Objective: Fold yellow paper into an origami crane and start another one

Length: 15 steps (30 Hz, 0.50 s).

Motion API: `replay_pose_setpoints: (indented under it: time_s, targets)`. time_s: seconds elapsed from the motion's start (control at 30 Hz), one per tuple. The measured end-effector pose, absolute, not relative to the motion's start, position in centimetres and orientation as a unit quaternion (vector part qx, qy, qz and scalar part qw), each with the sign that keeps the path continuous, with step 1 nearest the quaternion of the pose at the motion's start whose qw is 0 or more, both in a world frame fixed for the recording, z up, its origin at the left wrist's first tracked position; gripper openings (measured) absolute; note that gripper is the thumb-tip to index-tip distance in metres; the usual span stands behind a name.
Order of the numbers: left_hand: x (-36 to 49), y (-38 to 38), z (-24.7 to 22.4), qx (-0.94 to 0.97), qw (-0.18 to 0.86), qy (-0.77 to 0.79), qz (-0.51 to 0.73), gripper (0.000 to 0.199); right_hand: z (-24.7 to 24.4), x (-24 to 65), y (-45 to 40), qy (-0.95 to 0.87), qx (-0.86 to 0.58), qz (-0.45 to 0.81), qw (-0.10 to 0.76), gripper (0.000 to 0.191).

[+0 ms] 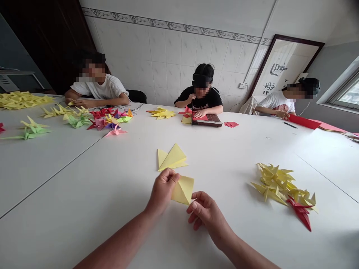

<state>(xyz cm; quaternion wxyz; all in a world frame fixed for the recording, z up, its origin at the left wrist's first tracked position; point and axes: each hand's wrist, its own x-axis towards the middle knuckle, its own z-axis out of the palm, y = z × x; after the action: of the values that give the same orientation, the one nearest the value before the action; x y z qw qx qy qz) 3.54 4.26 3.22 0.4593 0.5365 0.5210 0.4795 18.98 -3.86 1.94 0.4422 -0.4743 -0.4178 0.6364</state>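
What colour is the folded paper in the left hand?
Pale yellow. The folded paper in the left hand shows best in the head view.

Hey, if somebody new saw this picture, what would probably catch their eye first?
Probably the left hand pinching a folded yellow paper in the near middle of the white table, with the right hand beside it. Next might be the red paper crane at the near edge of the yellow cranes on the right. Farther off at left, the multicolored cranes stand out.
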Motion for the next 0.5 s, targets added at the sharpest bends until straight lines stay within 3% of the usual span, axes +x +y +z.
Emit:
replay_pose_setpoints:
  time_s: [0.27,0.5]
  targets:
    - [5.5,2.8,3.0,0.637,0.482,0.473,0.373,0.024,1.9,19.3,-3.2,-0.399,-0.470,0.657,0.434,0.042]
    - [4.9,5.4,2.3,0.678,0.530,0.427,0.277,0.028,2.0,20.7,-2.3,-0.385,-0.529,0.592,0.471,0.041]
